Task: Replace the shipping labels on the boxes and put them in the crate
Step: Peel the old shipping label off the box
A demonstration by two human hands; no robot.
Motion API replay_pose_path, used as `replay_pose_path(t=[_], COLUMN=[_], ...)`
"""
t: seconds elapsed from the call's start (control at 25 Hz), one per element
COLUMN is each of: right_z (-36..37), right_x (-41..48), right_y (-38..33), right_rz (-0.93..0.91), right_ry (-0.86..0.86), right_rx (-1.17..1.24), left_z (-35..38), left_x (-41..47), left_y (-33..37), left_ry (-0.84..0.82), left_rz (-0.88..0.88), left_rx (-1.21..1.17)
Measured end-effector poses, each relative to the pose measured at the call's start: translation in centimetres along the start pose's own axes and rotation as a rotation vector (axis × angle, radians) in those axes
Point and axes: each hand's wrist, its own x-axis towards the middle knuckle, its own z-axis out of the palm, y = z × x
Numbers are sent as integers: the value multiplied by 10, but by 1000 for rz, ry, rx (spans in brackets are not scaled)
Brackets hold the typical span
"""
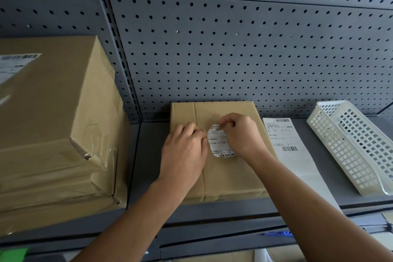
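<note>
Old shipping label (220, 143), ragged-edged on a flat cardboard box (231, 174) mid-shelf (148, 166), is pinched at 12 o'clock by the right hand (240, 134) and at 9 o'clock by the left hand (184, 147); a slow, low peel should lift it whole.

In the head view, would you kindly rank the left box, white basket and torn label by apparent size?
Left box (near the camera, which exaggerates it)
White basket
Torn label
</note>
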Motion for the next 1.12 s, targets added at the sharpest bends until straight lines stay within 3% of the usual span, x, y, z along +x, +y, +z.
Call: replay_pose_path(t=[0.6, 0.8, 1.12], right_z=[0, -9, 9], right_x=[-4, -2, -9], right_y=[-2, 1, -1], right_rz=[18, 62, -78], right_ry=[14, -8, 84], right_rx=[8, 115, -57], left_z=[-1, -1, 0], left_x=[0, 1, -1], left_y=[1, 1, -1], left_ry=[7, 6, 12], left_rz=[7, 7, 19], left_rx=[3, -7, -1])
